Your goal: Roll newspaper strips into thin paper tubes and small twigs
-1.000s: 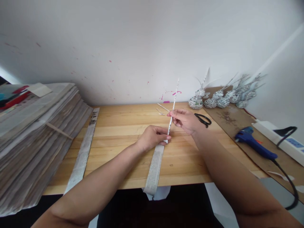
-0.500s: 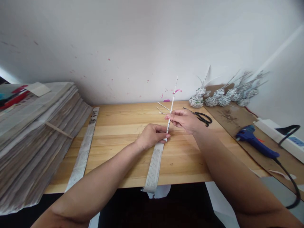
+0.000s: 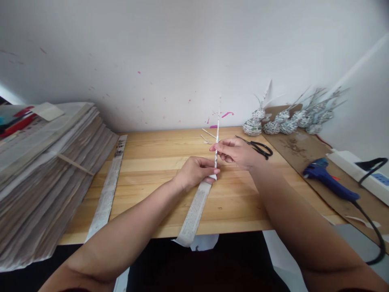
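Observation:
A thin rolled paper tube [image 3: 218, 129] stands nearly upright over the middle of the wooden table. Its upper shaft is pinched between the thumb and fingers of my right hand [image 3: 232, 152]. At its foot, my left hand [image 3: 199, 172] grips the spot where the tube runs into a flat newspaper strip [image 3: 193, 211]. The strip slants toward me and hangs over the table's front edge. Just behind the tube lie short thin paper pieces [image 3: 209, 133]. Black scissors [image 3: 261, 149] rest beyond my right hand, partly covered by it.
A tall stack of newspaper strips [image 3: 60, 174] stands at left, beside another long strip [image 3: 106, 194]. Several woven paper gourds [image 3: 252, 127] line the back right. A blue glue gun [image 3: 331, 178] and a white power strip [image 3: 361, 172] lie on brown cardboard [image 3: 285, 148] at right.
The tube has swung from a rightward lean to almost vertical. The loose lower end of the newspaper strip has shifted left. Both hands keep their hold.

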Demonstrator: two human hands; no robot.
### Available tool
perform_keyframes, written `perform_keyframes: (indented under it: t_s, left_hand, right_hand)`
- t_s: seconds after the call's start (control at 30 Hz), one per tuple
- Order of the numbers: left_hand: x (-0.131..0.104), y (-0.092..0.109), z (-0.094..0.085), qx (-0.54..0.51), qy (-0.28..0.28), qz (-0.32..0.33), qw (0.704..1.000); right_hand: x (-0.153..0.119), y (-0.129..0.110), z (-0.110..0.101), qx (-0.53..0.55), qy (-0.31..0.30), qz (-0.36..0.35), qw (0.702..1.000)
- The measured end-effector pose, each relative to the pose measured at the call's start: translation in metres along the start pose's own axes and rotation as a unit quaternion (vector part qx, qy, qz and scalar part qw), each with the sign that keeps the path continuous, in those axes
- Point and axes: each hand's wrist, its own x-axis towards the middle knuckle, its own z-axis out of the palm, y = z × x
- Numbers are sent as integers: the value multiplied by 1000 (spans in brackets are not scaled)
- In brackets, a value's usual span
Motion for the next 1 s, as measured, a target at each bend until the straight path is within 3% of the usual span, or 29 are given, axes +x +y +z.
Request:
perform_keyframes:
  t_s: [0.07, 0.4, 0.7, 0.8, 1.0]
  left_hand:
    - [-1, 2, 1, -26, -16, -14, 999]
    - [0, -4, 3, -56, -26, -38, 997]
    - [0, -2, 3, -51, -16, -46, 998]
    - [2, 0, 1, -67, 11, -21, 997]
    - [6, 12, -13, -153, 133, 66, 977]
  right_hand:
    - [1, 0, -1, 44, -26, 20, 998]
    - [2, -1, 5, 89, -5, 81, 993]
    - [4, 6, 13, 43, 65, 11, 997]
    - [4, 7, 15, 30, 62, -5, 998]
    - [-3, 3, 21, -15, -16, -3, 1000]
